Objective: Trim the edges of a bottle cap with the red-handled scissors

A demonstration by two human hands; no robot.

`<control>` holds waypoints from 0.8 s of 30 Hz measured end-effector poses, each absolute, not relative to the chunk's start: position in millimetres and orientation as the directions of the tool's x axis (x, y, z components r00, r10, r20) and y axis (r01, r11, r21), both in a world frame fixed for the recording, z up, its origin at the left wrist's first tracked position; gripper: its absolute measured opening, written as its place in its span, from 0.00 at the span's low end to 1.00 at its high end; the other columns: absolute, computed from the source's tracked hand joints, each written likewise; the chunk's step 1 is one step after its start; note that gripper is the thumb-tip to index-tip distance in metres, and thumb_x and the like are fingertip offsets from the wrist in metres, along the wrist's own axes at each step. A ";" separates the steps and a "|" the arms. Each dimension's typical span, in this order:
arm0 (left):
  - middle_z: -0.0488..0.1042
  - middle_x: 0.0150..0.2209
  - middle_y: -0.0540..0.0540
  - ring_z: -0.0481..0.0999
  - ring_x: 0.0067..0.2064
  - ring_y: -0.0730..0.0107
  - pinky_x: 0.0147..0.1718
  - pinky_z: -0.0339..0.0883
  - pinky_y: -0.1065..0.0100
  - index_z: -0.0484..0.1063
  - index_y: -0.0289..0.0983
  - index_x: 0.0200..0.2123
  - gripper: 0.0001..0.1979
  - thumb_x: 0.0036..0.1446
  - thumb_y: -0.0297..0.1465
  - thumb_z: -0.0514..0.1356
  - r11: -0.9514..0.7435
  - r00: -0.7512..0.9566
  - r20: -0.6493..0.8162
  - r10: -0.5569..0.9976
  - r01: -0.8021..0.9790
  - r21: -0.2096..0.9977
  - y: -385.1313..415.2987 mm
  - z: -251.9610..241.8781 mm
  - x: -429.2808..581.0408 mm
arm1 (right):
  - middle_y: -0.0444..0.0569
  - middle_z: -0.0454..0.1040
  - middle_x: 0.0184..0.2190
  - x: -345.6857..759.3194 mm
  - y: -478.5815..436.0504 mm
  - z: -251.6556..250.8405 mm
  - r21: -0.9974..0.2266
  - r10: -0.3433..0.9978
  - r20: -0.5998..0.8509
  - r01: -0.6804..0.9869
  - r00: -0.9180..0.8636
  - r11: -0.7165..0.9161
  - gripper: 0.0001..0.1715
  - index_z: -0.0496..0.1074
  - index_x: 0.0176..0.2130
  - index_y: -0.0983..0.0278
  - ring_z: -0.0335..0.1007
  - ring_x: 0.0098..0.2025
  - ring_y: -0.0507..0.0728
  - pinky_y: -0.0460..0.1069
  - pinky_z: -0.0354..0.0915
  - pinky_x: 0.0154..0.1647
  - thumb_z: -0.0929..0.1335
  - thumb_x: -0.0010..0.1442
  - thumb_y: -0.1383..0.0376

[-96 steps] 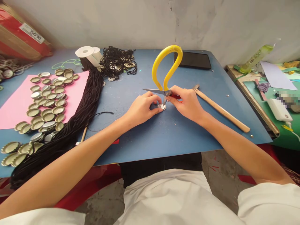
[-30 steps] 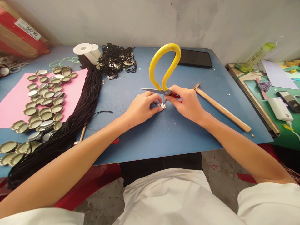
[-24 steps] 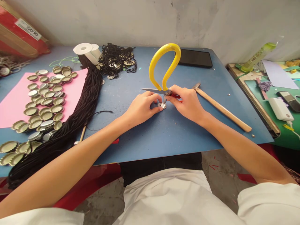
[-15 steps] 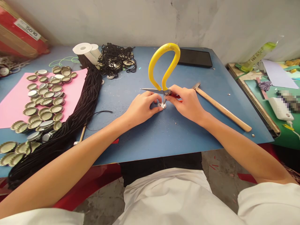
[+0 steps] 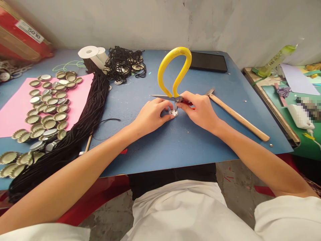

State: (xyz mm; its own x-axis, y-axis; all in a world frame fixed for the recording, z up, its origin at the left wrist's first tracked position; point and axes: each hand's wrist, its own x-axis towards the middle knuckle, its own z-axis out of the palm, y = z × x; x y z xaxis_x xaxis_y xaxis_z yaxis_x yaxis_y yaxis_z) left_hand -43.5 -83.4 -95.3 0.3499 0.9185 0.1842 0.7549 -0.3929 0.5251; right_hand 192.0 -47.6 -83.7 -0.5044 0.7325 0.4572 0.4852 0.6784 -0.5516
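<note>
Cap: small silver crimped metal bottle cap (image 5: 173, 113) lies on the blue tabletop (image 5: 155, 147), between both hands.
Left hand (image 5: 150, 116): at 9 o'clock of cap, fingers pinching its edge.
Right hand (image 5: 200, 110): at 3 o'clock, gripping yellow-looped steel scissors (image 5: 174, 75), blade tip on cap.

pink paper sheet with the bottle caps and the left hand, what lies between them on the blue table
In the head view, a long bundle of black cords lies between the pink paper sheet and the left hand, then bare blue table.
</note>
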 end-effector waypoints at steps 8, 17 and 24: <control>0.83 0.46 0.43 0.80 0.41 0.60 0.46 0.75 0.58 0.83 0.42 0.49 0.10 0.68 0.38 0.66 -0.429 0.396 0.186 0.899 0.716 0.551 -74.1 -87.9 -59.3 | 0.43 0.80 0.33 191.6 -47.5 -82.5 -0.567 0.734 0.444 0.473 -0.513 0.674 0.08 0.74 0.41 0.59 0.70 0.33 0.56 0.51 0.63 0.41 0.71 0.76 0.60; 0.83 0.52 0.47 0.83 0.49 0.59 0.51 0.76 0.55 0.82 0.49 0.54 0.15 0.79 0.49 0.62 -0.541 0.118 0.581 0.805 0.549 0.638 -77.4 8.8 -81.2 | 0.45 0.80 0.33 191.9 -49.3 -81.5 -0.559 0.740 0.419 0.493 -0.526 0.667 0.09 0.72 0.40 0.58 0.69 0.34 0.56 0.52 0.63 0.41 0.71 0.76 0.62; 0.82 0.43 0.43 0.82 0.49 0.63 0.52 0.73 0.60 0.82 0.38 0.40 0.22 0.85 0.36 0.52 -0.705 0.368 0.602 0.709 0.349 0.617 -73.9 48.7 -16.5 | 0.44 0.78 0.32 190.0 -49.2 -82.7 -0.548 0.740 0.409 0.505 -0.533 0.667 0.08 0.71 0.39 0.58 0.66 0.33 0.55 0.51 0.59 0.38 0.71 0.75 0.64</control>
